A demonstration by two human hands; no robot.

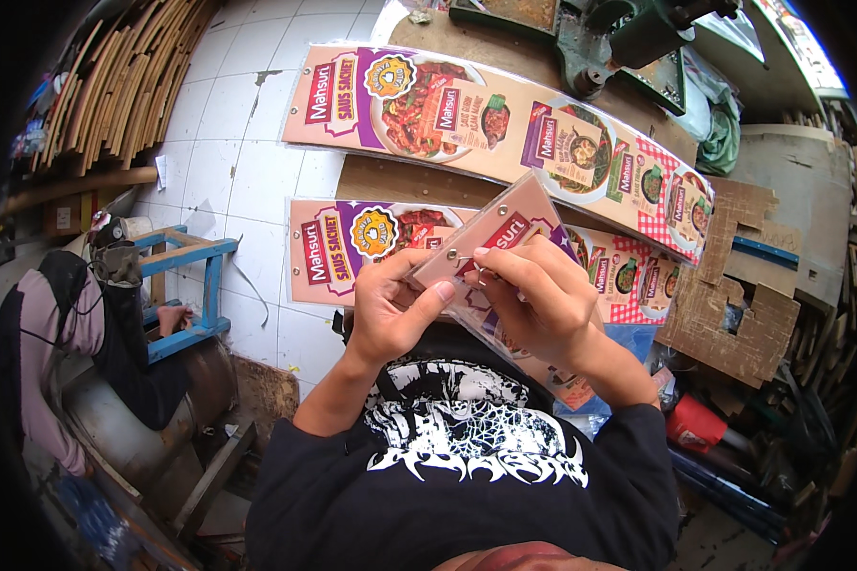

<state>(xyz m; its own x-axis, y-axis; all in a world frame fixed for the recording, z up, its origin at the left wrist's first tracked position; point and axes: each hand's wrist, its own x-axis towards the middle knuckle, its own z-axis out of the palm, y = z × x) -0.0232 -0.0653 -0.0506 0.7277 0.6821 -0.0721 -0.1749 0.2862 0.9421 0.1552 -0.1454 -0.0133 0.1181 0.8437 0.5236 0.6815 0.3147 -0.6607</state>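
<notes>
My left hand (386, 314) grips the end of a laminated, pink printed sign strip (509, 211), with the thumb on its face. The strip slants across my lap and has metal eyelets (452, 255) near its short edge. Close to one eyelet, my right hand (548, 295) pinches a thin, shiny piece like a wire or hook (484, 278); its exact kind is too small to tell. Beyond my hands lies a pile of similar strips (505, 124). Another strip (328, 257) lies nearer, partly covered by the one I hold.
A dark green hand press (628, 48) stands at the far right on a wooden bench. Cut-out brown board (733, 276) and a red container (693, 423) are on the right. Leftward are a blue stool frame (186, 339) and stacked board sheets (124, 86) on white floor tiles.
</notes>
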